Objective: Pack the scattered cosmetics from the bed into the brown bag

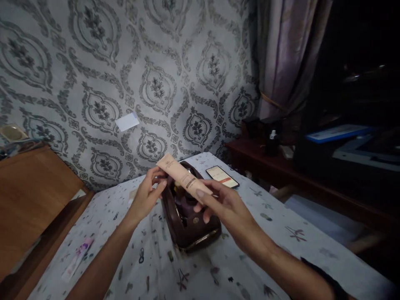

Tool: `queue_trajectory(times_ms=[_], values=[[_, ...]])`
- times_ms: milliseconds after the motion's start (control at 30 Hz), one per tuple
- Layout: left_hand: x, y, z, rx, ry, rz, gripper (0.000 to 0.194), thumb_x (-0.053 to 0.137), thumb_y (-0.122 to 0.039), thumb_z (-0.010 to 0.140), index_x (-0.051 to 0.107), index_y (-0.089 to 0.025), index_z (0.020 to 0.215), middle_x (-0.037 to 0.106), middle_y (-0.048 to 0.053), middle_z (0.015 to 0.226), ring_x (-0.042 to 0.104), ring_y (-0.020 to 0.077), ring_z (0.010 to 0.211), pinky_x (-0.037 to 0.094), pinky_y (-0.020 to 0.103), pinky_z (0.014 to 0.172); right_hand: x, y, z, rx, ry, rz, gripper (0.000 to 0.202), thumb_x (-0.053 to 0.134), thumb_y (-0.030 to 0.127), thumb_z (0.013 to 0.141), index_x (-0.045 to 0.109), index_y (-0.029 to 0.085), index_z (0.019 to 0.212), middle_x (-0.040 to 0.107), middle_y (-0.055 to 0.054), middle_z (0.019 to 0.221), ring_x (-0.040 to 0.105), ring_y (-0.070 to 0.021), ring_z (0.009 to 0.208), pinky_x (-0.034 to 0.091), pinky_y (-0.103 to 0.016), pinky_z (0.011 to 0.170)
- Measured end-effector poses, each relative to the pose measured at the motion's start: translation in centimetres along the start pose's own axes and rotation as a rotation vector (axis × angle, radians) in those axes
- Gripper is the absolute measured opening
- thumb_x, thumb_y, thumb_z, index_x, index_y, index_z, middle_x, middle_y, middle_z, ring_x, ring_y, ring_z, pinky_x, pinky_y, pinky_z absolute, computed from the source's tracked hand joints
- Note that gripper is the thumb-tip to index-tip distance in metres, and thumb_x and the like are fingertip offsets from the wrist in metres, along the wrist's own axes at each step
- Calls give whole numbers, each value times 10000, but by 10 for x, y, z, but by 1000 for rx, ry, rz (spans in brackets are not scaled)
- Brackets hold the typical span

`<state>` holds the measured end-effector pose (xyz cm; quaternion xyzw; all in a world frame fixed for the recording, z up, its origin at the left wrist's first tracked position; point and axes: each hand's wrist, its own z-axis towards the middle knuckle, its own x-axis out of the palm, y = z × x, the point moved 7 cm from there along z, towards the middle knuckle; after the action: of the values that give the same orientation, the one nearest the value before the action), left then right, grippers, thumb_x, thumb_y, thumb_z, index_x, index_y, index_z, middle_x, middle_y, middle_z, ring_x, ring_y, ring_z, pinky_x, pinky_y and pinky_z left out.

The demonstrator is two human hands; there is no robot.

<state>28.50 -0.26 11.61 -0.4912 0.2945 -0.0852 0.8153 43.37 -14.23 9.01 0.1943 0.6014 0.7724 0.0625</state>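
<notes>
A peach-coloured squeeze tube point(181, 171) is tilted above an unzipped dark maroon bag point(195, 235), its flat end pointing up and left. My right hand point(223, 202) grips the tube's lower end, thumb on top and fingers beneath. Beside the flat end is my left hand point(148, 193), its fingers bent and the thumb apart from them, close to the bag's left rim. Whether it touches the tube or the bag I cannot tell. Small items show dimly inside the bag, partly hidden by the tube and my right hand.
A lit smartphone point(222, 177) lies behind the bag on the patterned bedsheet point(150, 266). A slim pink and white packet point(78, 256) rests at left, near a wooden board point(37, 196). To the right stands a dark red table point(250, 146) holding a small dropper bottle point(272, 139).
</notes>
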Motion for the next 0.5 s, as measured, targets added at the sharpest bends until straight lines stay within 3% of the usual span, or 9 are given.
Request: queue_trajectory(times_ms=[133,267,500], values=[[-1,9,-2,15,10,73,402,643,-406,838,550,-200,1171,615,125,1238,582,269,1173,529,316,797,-19,23,5,-216,-100,-322,374,618,453,847,641,156,1074,653,-27,728,610,-153,585,496,-263,509],[-2,13,-4,15,19,76,371,635,-416,837,575,-205,1136,631,114,1226,571,269,1205,494,329,853,-30,43,5,-385,-204,-548,285,583,394,882,670,170,1035,677,-48,785,630,-179,687,494,-278,581],[0,16,-5,19,45,156,343,594,-413,863,597,-205,1135,632,107,1218,565,259,1215,480,338,894,-23,50,13,-407,-162,-757,211,551,341,867,676,171,881,624,-19,693,577,-170,652,401,-267,584]])
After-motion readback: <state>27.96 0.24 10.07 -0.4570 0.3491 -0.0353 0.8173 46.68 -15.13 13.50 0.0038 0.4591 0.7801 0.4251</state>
